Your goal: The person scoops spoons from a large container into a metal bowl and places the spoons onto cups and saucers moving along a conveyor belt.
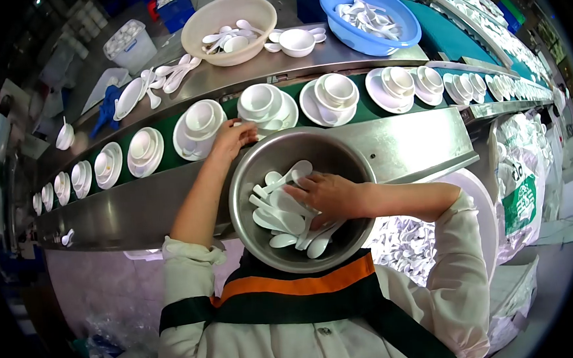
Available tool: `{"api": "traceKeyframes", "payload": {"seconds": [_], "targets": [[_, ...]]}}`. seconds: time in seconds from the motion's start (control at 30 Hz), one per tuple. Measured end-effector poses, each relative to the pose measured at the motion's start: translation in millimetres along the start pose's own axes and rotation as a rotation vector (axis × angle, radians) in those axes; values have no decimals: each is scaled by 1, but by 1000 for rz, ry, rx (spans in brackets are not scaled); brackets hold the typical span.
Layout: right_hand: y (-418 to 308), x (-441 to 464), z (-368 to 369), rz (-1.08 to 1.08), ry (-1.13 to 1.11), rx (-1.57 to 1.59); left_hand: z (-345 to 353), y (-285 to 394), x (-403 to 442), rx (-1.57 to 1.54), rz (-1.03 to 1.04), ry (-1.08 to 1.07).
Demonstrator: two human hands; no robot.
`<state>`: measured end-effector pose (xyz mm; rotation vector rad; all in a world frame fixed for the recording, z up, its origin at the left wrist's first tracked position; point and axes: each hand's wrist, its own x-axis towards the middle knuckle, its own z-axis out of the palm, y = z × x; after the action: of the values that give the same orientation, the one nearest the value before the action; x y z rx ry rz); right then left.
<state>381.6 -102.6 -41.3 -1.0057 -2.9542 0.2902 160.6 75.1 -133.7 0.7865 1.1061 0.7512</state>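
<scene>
My left hand point(233, 137) is at the near left rim of a white plate point(288, 113) on the belt, fingers apart. A white bowl point(257, 101) stands on that plate, and a white spoon point(271, 125) lies beside the bowl. I see nothing held in the left hand, though its fingertips partly overlap the plate's edge. A large steel basin point(249, 237) sits close against my body with several white spoons point(287, 218) in it. Inside the basin, my right hand point(330, 196) rests over the spoons with fingers spread; its thumb side and fingertips touch some of them.
White plate-and-bowl sets point(200, 122) line the green conveyor belt point(163, 180). Behind it stand a cream basin point(189, 37) and a blue basin point(406, 37) with spoons. Loose spoons point(178, 74) and a blue glove point(106, 111) lie at left. A large spoon-filled tub point(485, 213) is at right.
</scene>
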Motion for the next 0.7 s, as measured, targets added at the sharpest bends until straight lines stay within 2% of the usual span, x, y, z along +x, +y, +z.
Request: {"api": "traceKeyframes", "payload": {"seconds": [0.07, 0.13, 0.2, 0.27, 0.3, 0.33, 0.4, 0.47, 0.53, 0.6, 0.67, 0.7], "targets": [[-2, -6, 7, -4, -36, 14, -5, -6, -2, -225, 139, 62], [-6, -9, -12, 125, -266, 63, -11, -6, -9, -254, 196, 78], [2, -21, -18, 107, -198, 104, -10, 1, -28, -147, 218, 213], [12, -29, -33, 155, 63, 308, -19, 3, -38, -87, 234, 262], [11, -31, -45, 176, 168, 360, -25, 6, -43, 78, 295, 319], [16, -34, -47, 178, 170, 360, -27, 10, -50, 245, 356, 373], [31, -44, -50, 215, 427, 562, -18, 22, -70, 354, 595, 433], [48, -52, -58, 557, 607, 756, 6, 45, -102, 505, 714, 283], [86, -55, -53, 798, 693, 636, 43, 57, -136, 747, 673, -12], [129, -56, -24, 935, 625, 568, 68, 49, -145, 1027, 527, -338], [172, -54, 24, 1050, 419, 443, 80, 14, -134, 1454, 824, -364], [181, -48, 45, 1061, 458, 323, 85, 3, -126, 1455, 833, -361]]}}
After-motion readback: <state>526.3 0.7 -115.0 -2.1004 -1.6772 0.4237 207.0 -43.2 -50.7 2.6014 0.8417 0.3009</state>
